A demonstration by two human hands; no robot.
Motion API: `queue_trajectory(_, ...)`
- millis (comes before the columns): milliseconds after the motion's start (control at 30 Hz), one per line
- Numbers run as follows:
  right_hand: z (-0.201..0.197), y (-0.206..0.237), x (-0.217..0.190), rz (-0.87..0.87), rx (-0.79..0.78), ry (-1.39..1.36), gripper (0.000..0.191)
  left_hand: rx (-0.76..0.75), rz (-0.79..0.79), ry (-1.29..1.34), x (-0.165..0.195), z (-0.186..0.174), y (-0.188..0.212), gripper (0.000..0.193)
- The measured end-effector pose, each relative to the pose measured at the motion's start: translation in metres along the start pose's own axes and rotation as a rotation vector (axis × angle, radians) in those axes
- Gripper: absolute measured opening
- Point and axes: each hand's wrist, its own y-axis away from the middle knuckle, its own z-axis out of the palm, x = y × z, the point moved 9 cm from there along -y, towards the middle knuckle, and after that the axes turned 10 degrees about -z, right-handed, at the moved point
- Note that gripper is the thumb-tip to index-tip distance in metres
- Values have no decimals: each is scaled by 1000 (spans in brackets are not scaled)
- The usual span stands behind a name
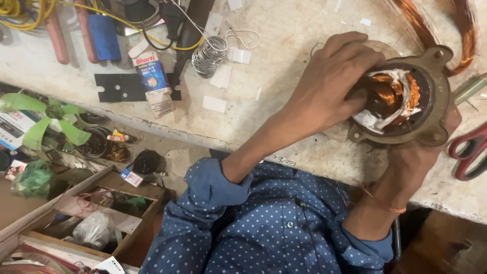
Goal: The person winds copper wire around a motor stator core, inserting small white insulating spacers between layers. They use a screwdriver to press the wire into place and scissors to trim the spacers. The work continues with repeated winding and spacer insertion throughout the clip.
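Copper winding: coils [390, 94] sit seated in the round motor stator [406, 96], white insulation paper [373, 121] still sticking out loose around them
Left hand: left hand [329, 83] lies over the stator's near side, fingers curled and pressing on the winding
Right hand: right hand [431, 147] cups the stator from below, fingers closed around its metal rim
Stator place: held just above the tabletop [284, 45], at its near edge
Progress: coils look inserted; paper ends untrimmed, no lacing visible, loose copper wire [456, 25] lies beyond
Nearby: red-handled scissors [469, 152] and a solder wire coil [209, 53]
Containers: wooden box [96, 218] on the floor holds a plastic bag and scraps
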Motion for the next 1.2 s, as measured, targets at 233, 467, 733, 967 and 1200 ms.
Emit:
queue_trajectory(233,18,-20,-19,57,-133,255,44,14,5,-30,-1,4,0,58)
queue_trajectory(467,18,-20,-22,-30,-143,296,44,-41,-25,-43,1,3,-1,61)
queue_trajectory(733,-4,4,26,240,-41,16,41,-27,-47,-26,1,-2,-2,57)
queue_trajectory(967,-20,20,39,185,25,-39,45,-7,-28,-18,-3,0,1,57)
queue_trajectory(1200,-15,16,33,215,2,-112,53,65,45,39,-4,0,5,64)
